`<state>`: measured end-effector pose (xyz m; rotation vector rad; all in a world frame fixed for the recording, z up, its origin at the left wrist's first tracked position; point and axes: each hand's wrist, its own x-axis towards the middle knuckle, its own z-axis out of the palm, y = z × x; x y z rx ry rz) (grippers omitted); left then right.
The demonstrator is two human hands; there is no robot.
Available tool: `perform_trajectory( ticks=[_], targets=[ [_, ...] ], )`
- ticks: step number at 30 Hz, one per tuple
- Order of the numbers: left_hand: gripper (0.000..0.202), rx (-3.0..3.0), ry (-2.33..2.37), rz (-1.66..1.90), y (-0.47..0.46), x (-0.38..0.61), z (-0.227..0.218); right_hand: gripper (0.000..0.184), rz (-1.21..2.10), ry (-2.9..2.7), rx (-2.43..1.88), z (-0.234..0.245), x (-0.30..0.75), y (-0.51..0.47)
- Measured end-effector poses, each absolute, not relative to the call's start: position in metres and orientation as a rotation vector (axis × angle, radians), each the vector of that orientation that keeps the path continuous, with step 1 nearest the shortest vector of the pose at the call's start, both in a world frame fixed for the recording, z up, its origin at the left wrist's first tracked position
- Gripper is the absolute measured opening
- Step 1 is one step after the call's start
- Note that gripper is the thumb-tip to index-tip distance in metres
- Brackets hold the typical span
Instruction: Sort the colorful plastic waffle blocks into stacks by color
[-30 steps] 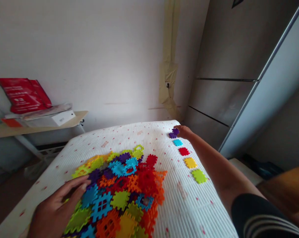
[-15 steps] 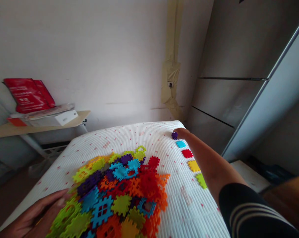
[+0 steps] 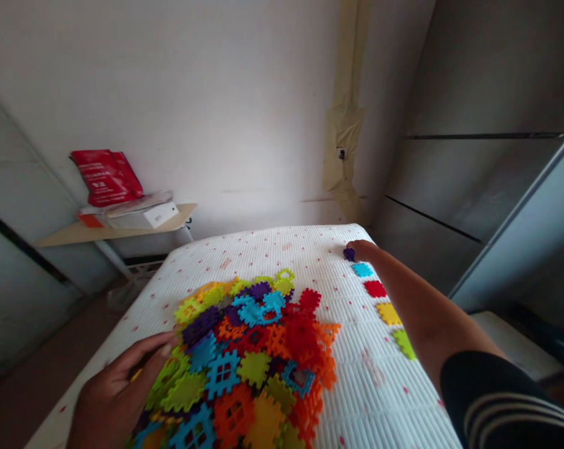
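At the far right corner of the covered surface, my right hand (image 3: 362, 249) pinches a purple interlocking tile (image 3: 349, 254), low against the cover. Nearer me, a column of tiles lies apart: a light blue tile (image 3: 363, 269), a red tile (image 3: 375, 289), a yellow tile (image 3: 387, 313) and a green tile (image 3: 404, 343). My left hand (image 3: 118, 386) rests at the left edge of a heap of colourful tiles (image 3: 253, 368), thumb and forefinger parted beside green tiles. Its other fingers are partly hidden. Some heaped tiles are solid, others have window-like cutouts.
A white ribbed cover (image 3: 244, 252) with small red marks lies under everything. Back left, a small table (image 3: 183, 218) bears a white box (image 3: 157, 215) and a red package (image 3: 105, 178). A grey cabinet (image 3: 454, 181) stands on the right, beside a wall socket (image 3: 341, 153).
The camera view has swung left, so everything sits further right in the picture. My left hand shows more fully at the heap's edge. My right hand still has the purple tile at the corner.
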<state>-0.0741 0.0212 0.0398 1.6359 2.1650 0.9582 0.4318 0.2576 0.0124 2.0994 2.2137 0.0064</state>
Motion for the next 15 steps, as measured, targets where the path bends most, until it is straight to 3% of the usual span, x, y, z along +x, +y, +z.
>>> perform_trajectory(
  ticks=[5, 11, 15],
  targets=[
    [0.030, 1.700, 2.020, 1.070, 0.015, -0.053, 0.054, 0.061, 0.096, 2.189, 2.136, 0.031, 0.419, 0.240],
    [0.028, 1.907, 1.791, 0.959, 0.033, -0.036, 0.055, 0.054, 0.295, 2.557, 1.916, 0.044, 0.371, 0.165],
    [0.025, 2.147, 1.563, 0.858, 0.075, 0.000, 0.070, 0.036, 0.143, 2.745, 1.646, 0.022, 0.321, 0.080]
  ],
)
